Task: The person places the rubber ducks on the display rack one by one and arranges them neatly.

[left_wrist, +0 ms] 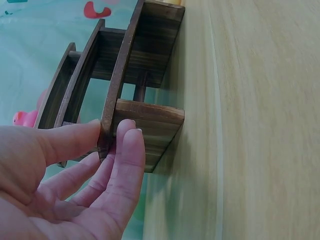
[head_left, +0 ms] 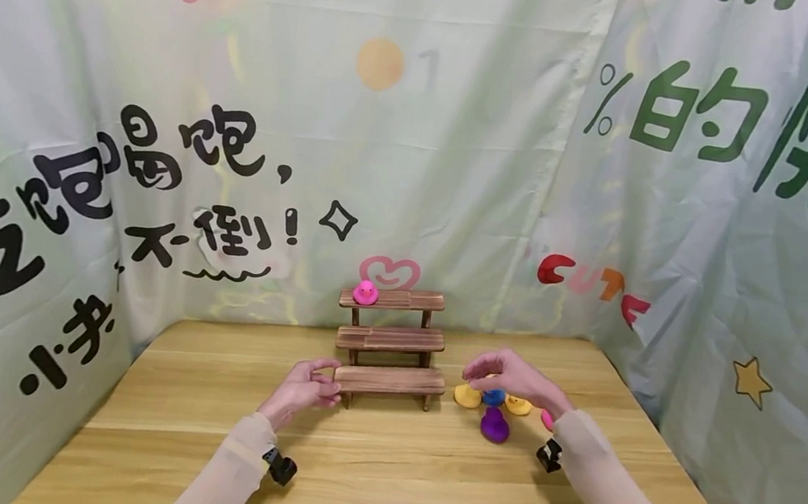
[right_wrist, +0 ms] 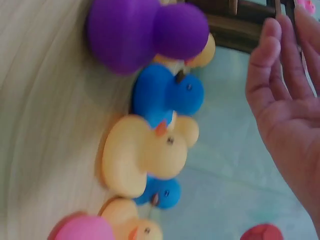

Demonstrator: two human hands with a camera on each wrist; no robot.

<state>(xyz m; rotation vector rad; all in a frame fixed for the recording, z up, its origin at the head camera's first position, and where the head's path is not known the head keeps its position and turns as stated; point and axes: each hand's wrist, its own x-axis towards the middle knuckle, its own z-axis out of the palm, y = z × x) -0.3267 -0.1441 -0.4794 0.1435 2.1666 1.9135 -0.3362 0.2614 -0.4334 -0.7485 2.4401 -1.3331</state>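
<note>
My left hand (head_left: pixel 304 391) pinches the left end of the lowest step of a small three-tier wooden stand (head_left: pixel 388 379). In the left wrist view the thumb lies on one side of the step board (left_wrist: pixel 114 92), the fingers on the other. A pink rubber duck (head_left: pixel 366 292) sits at the left of the top tier. My right hand (head_left: pixel 509 373) hovers right of the stand with bent, relaxed fingers, holding nothing. Below it are a purple duck (right_wrist: pixel 122 35), a blue duck (right_wrist: pixel 162 95) and a yellow duck (right_wrist: pixel 142 157).
Several more ducks cluster there, among them a pink duck (right_wrist: pixel 85 229) partly cut off in the right wrist view. The wooden table (head_left: pixel 382 477) meets a printed cloth backdrop (head_left: pixel 456 168) at the back and both sides. Each wrist wears a small black camera (head_left: pixel 281 467).
</note>
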